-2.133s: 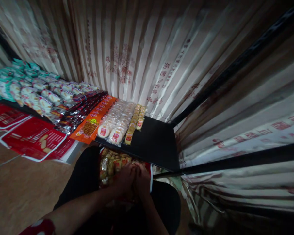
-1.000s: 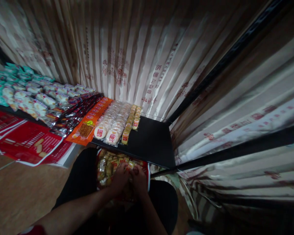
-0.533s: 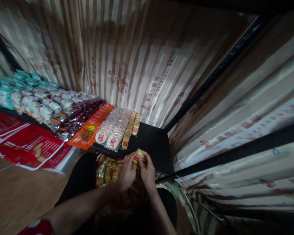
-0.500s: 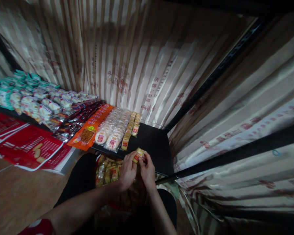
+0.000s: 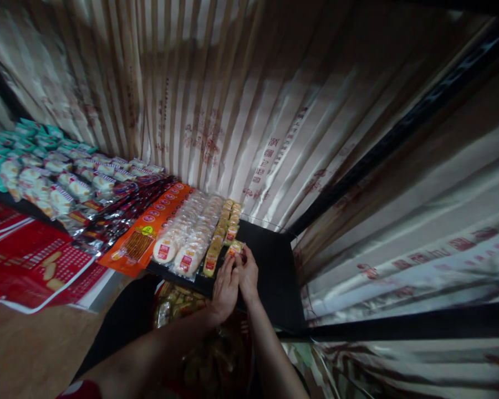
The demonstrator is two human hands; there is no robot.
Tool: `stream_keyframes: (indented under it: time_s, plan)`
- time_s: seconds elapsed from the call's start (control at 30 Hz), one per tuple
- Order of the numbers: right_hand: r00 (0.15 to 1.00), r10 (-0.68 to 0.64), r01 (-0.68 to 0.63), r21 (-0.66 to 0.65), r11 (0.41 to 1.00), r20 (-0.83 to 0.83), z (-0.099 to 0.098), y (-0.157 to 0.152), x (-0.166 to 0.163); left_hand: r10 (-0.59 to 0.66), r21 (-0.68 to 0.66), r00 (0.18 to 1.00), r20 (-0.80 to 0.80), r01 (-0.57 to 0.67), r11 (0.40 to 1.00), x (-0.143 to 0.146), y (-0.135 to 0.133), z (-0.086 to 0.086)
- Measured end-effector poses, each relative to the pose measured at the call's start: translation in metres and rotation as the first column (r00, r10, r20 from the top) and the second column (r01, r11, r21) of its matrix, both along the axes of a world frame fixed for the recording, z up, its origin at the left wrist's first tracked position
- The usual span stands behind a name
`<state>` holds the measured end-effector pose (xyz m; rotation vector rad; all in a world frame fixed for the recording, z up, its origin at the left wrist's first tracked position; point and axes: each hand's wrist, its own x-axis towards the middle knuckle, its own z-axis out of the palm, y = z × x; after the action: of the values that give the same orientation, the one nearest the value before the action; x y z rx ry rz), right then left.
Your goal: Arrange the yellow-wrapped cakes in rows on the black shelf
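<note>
A small yellow wrapped snack packet with a red label is between the fingertips of both my hands, at the near end of the short right-hand row of yellow packets. My left hand is on its left and near side, fingers close together. My right hand pinches it from the right, the two hands touching. Just left runs a longer row of matching packets. Below my forearms is a bag of loose yellow packets, partly hidden by my arms.
On the black shelf, leftward, are rows of round white wrapped crackers, an orange bag of stick snacks, dark packets and white-and-green packets. Red bags lie in front. Pleated curtain and black frame bars surround the shelf.
Both hands have carried the yellow packet forward from the shelf's near edge to the end of the short row. The view has shifted slightly.
</note>
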<state>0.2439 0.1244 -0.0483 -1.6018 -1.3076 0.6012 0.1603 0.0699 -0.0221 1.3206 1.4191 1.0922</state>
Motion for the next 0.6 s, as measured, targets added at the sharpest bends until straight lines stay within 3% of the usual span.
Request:
stream_keyframes:
  time_s: [0.27, 0.6]
  plan:
    - [0.999, 0.035, -0.035, 0.004, 0.999, 0.038, -0.008, 0.033, -0.008, 0.008, -0.048, 0.999, 0.051, -0.006, 0.999, 0.001, 0.027, -0.002]
    - [0.999, -0.008, 0.007, 0.035, 0.999, 0.042, -0.014, 0.025, -0.012, 0.042, -0.077, 0.997, 0.058, -0.037, 0.996, 0.004, 0.034, -0.018]
